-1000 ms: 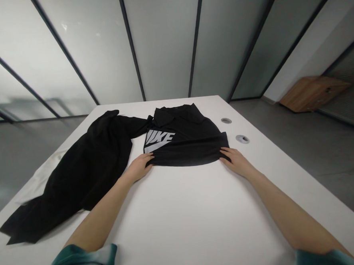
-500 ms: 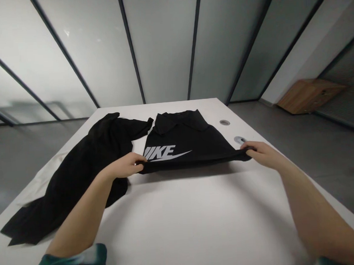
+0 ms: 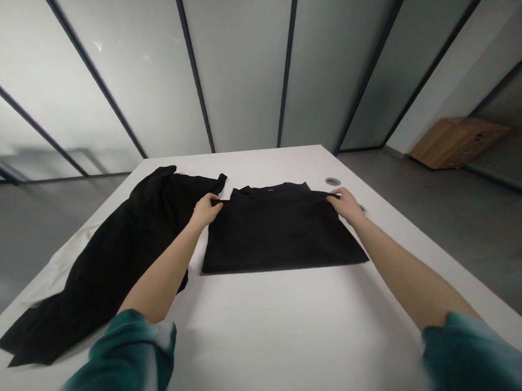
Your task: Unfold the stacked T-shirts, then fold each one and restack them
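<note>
A black T-shirt lies folded over on the white table, its lower part doubled up toward the collar. The white print on its front is hidden under the fold. My left hand pinches the left corner of the turned-up hem. At the opposite corner, my right hand grips the same edge between thumb and fingers. The collar shows just beyond the folded edge.
Another black garment lies crumpled along the table's left side, with white cloth partly under it. A round grommet is set in the white table at the right. A wooden cabinet stands on the floor beyond.
Both hands have moved away from me, carrying the T-shirt's hem up toward the collar. The shirt is now doubled over, and its white print is covered.
</note>
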`<act>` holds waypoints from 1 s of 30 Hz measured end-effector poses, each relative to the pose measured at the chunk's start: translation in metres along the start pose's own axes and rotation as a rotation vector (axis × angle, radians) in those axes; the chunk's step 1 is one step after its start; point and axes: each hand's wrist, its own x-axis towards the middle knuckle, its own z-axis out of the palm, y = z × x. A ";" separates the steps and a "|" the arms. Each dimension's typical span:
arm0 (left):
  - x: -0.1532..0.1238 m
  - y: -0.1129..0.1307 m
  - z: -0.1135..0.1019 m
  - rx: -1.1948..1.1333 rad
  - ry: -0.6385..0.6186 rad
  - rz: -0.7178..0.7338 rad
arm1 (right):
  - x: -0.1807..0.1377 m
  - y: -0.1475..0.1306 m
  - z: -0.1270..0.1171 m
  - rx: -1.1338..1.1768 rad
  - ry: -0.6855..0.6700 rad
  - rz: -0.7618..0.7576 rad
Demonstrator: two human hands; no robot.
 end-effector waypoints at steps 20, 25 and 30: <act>-0.037 -0.042 -0.019 -0.245 -0.389 0.002 | -0.052 0.043 -0.002 -0.128 -0.103 -0.161; -0.031 -0.036 -0.021 -0.822 -0.218 -0.045 | -0.029 0.036 -0.004 0.202 0.036 -0.183; 0.014 -0.034 0.000 -0.973 -0.061 -0.105 | 0.022 0.018 0.007 0.259 0.081 -0.136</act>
